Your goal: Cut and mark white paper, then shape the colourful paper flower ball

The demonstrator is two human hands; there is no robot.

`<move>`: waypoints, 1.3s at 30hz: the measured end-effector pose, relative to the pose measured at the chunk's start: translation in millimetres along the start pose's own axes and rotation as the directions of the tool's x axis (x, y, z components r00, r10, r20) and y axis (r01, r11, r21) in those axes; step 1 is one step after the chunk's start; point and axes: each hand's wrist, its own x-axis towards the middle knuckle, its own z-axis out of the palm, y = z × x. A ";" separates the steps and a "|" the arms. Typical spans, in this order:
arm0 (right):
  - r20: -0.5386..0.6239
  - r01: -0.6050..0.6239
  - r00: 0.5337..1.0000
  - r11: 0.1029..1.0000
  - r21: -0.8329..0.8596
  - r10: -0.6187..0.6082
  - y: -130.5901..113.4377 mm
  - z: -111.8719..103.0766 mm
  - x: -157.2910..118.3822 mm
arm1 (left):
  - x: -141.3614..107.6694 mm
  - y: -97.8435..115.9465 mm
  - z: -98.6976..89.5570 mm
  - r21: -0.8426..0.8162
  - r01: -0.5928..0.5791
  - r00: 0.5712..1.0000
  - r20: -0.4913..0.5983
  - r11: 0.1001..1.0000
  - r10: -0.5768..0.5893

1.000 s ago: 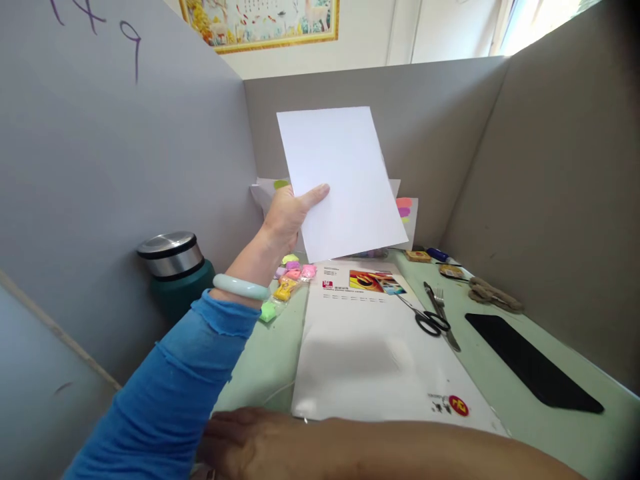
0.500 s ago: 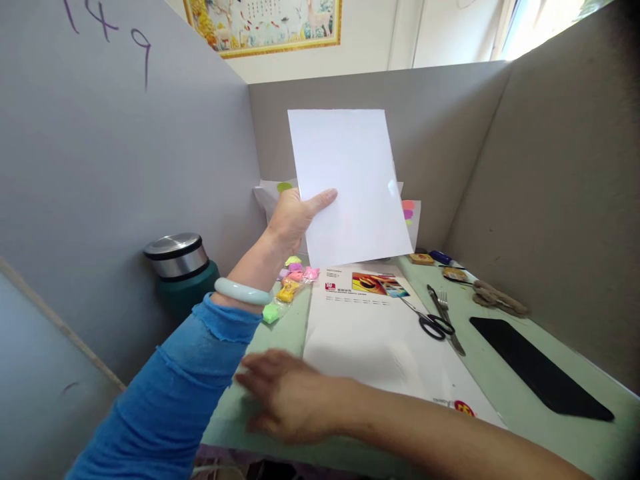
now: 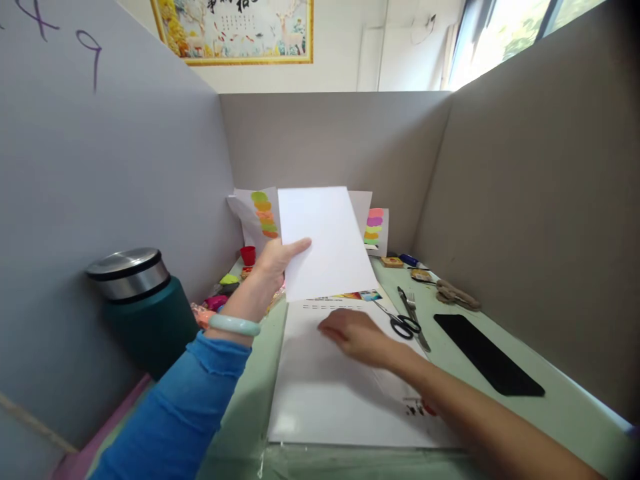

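Note:
My left hand [image 3: 283, 260] grips a blank white sheet of paper [image 3: 325, 227] by its left edge, thumb on the front and the other fingers hidden behind. The sheet is held up, tilted, above the desk. Below it lies a large, flat white paper packet [image 3: 315, 393] with a printed picture and red marks. My right hand [image 3: 355, 333] is over the packet, its fingers curled together with nothing visible in them; I cannot tell whether it touches the packet. Black-handled scissors [image 3: 403, 325] lie to its right, beside a fork and a knife [image 3: 421, 337].
A teal flask [image 3: 150, 320] stands at the left partition. Behind my left arm are a red cup [image 3: 248, 255] and several colourful small packets. On the right lie a black flat pad [image 3: 487, 353] and a bundle of twine [image 3: 457, 295]. Painted papers [image 3: 376, 230] lean at the back.
The held sheet has come down toward the desk. My right hand has moved from the desk's front left, fingers spread, to above the packet, fingers now curled. The camera view has shifted.

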 end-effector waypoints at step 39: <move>-0.077 -0.052 0.742 0.171 0.984 0.666 95.5 12.4 -1.7 | -0.3 -131.1 -28.2 -0.052 0.252 0.946 0.223 0.966 -0.235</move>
